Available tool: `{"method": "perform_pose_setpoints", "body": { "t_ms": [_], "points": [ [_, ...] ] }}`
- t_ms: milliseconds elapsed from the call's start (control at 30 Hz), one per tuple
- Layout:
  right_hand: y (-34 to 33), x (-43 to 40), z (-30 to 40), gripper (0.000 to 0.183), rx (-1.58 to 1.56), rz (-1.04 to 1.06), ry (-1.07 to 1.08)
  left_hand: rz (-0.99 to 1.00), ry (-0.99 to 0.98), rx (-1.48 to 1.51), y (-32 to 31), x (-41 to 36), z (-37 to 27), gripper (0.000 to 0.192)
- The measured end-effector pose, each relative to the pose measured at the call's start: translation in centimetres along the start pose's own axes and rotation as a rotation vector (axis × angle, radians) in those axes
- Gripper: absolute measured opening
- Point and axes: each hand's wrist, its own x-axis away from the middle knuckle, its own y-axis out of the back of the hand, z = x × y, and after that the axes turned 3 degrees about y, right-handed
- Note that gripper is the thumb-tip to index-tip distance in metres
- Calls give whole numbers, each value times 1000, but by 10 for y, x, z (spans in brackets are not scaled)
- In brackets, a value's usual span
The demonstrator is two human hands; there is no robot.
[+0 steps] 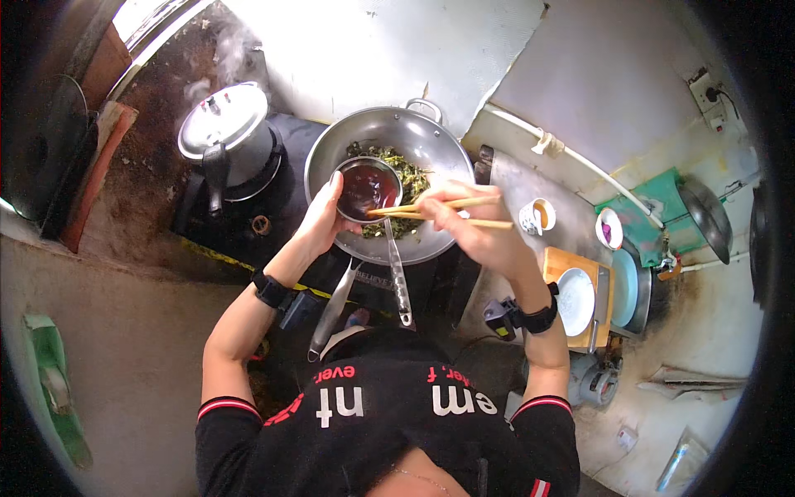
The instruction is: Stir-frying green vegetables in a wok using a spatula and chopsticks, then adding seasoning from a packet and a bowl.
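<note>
My left hand grips the bowl of a metal ladle by its side, thumb at the rim. Dark reddish-brown liquid fills much of the ladle bowl. Its perforated-looking metal handle points down towards my body. In my right hand is a pair of wooden chopsticks, their tips in the liquid. Below both hands sits a steel wok holding chopped, cooked dark-green leafy vegetables. The ladle hides part of the vegetables. The wok's long handle slants towards me.
A steaming pressure cooker stands left on the black gas stove. To the right are a cup of amber liquid with a white spoon, a small bowl, and a cutting board bearing a white plate and a knife.
</note>
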Motion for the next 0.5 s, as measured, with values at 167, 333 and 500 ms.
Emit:
{"method": "perform_pose_setpoints", "body": {
  "t_ms": [167, 333, 500],
  "points": [
    [-1, -4, -1, 13, -14, -158, 125, 9, 0, 13, 0, 0, 0, 45],
    [0, -5, 0, 12, 29, 54, 219, 31, 3, 17, -1, 0, -1, 45],
    [0, -9, -2, 13, 42, -75, 96, -13, 14, 21, 2, -2, -1, 45]
  ]
}}
